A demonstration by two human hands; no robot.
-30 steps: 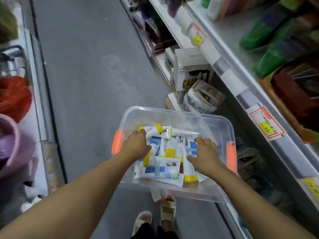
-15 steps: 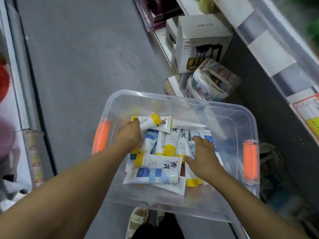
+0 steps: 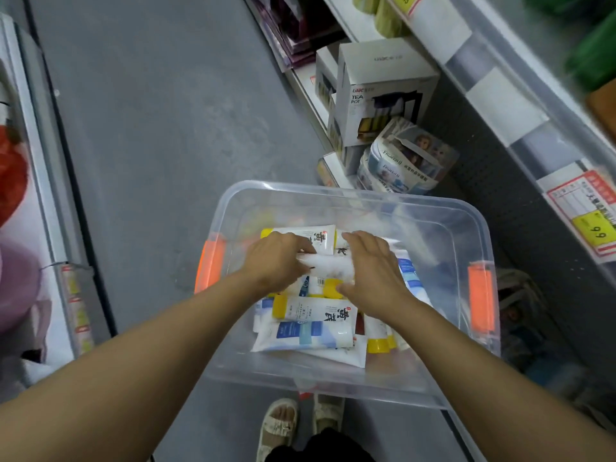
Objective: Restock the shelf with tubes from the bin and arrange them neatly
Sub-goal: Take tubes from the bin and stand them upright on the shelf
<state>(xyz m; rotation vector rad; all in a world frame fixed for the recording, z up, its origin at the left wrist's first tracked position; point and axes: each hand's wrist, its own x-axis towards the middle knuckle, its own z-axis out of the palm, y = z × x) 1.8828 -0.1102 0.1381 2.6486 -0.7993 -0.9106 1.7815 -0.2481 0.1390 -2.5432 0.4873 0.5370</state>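
Observation:
A clear plastic bin (image 3: pixel 363 194) with orange latches sits low in front of me. It holds several white tubes with yellow caps or blue labels, such as one lying crosswise (image 3: pixel 315 311). Both hands are inside it. My left hand (image 3: pixel 278 261) pinches the left end of a blurred white tube (image 3: pixel 328 265), which is lifted slightly above the pile. My right hand (image 3: pixel 375 278) has fingers over the tube's right end and the thumb beneath it. The shelf edge (image 3: pixel 493 105) with price tags runs along the right.
White tea pot boxes (image 3: pixel 383 91) and a round printed pack (image 3: pixel 405 158) stand on the low shelf just beyond the bin. Grey aisle floor (image 3: pixel 166 128) lies to the left, bordered by another shelf (image 3: pixel 36 155). My sandalled feet (image 3: pixel 278 425) show under the bin.
Both hands came together at the middle of the bin and closed on one white tube, lifting it off the pile. The camera tilted further down toward the bin.

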